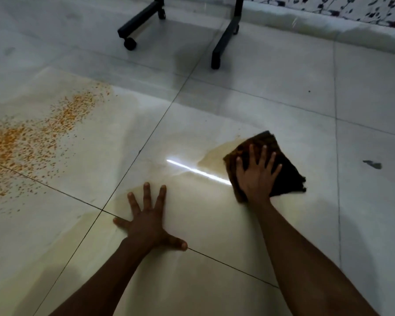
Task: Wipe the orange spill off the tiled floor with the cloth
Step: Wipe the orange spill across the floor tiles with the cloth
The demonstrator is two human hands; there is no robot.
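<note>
In the head view, the tiled floor (283, 92) is being shown as the carrying surface, with its dark grout lines crossing just beside the left hand (146, 226). That hand is being pressed flat on the tiles near the bottom edge, its fingers spread wide and straight, nothing being held. The right hand (257, 176) is being laid on the cloth (285, 169), fingers straight and fanned, the palm being pressed down on the dark brown fabric right of the middle. A pale yellowish wet film (214, 153) is being seen touching the cloth's left edge and spreading toward the left hand. The orange spill (21, 142) is lying as dense specks toward the left edge of the floor, well apart from the cloth, with scattered flecks reaching toward the nearest grout line. Open tile is being left to the right of the cloth and beyond it. Toward the far edge, two black frame legs (225, 35) are standing, the left one on a castor (130, 43). A raised skirting (328, 26) is running along the far right edge below a patterned wall (351, 8). A small dark mark (373, 164) is lying right of the cloth.
</note>
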